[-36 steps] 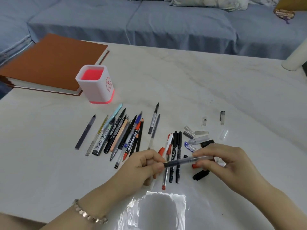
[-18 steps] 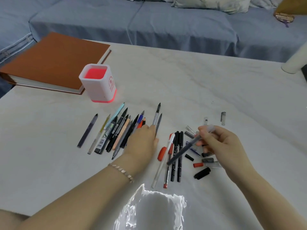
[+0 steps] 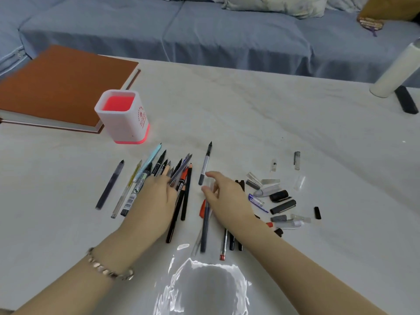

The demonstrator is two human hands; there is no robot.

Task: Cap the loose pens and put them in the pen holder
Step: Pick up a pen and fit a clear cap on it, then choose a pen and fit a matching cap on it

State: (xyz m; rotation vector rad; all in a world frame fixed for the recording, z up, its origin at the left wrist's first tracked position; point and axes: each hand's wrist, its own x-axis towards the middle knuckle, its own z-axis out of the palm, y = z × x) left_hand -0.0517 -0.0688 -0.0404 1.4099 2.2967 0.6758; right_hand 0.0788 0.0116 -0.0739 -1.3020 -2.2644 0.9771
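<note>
The white pen holder (image 3: 123, 123) with a red base stands at the left back of the table, with nothing in it that I can see. A row of uncapped pens (image 3: 145, 176) lies fanned out in front of it. My left hand (image 3: 154, 203) rests on this row, its fingertips pinching a grey-blue pen (image 3: 181, 170) that angles up over the others. My right hand (image 3: 227, 198) holds a dark pen (image 3: 205, 226) between thumb and forefinger, its far end pointing toward me, low over a second group of pens (image 3: 231, 242). Loose caps (image 3: 280, 196) lie scattered to the right.
A thick orange-covered book (image 3: 61, 87) lies at the back left, touching the holder's side. A white cylinder (image 3: 395, 71) and a black object (image 3: 406, 100) sit at the far right edge. A blue sofa (image 3: 204, 30) runs behind the table. One grey pen (image 3: 205, 162) lies alone between the groups.
My right hand swung the dark pen from over the caps leftward and down, turning it to point at me. My left hand left that pen and reached into the left row of pens.
</note>
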